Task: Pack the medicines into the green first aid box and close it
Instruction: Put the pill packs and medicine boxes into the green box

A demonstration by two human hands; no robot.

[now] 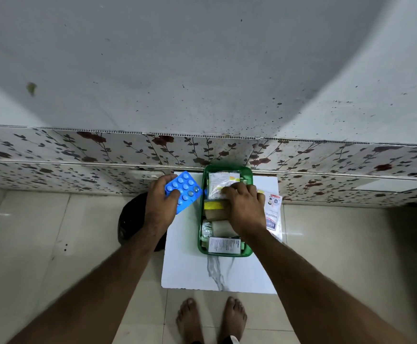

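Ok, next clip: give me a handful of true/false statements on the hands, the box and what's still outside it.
1. The left hand holds a blue blister pack. True.
2. The green box is closed. False: it is open, and no lid shows.
3. The right hand is inside the box, on the items. True.
4. The box is empty. False: cartons, rolls and packets fill it.
5. A printed sachet lies on the board right of the box. True.
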